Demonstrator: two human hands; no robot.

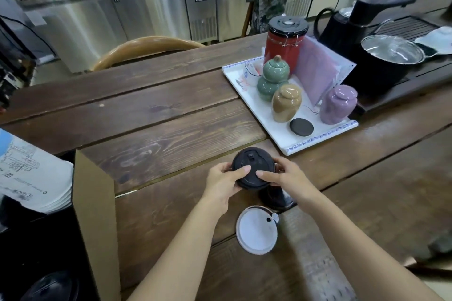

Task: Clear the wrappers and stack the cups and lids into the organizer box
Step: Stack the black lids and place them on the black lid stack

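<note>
On plank table (171, 115) before steel counters (117, 5): both hands' grip, left (223, 179) and right (285, 175), clamped on black lid (253, 168).

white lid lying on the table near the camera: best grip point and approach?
Pinch the white lid at its rim, coming from above on the left or near edge. It lies flat and alone on the wooden table, so only the thin raised rim offers purchase. Its small tab sits at the upper right, close to a dark object, which crowds that side. Both the left hand and the right hand are occupied with the black lid.
</note>
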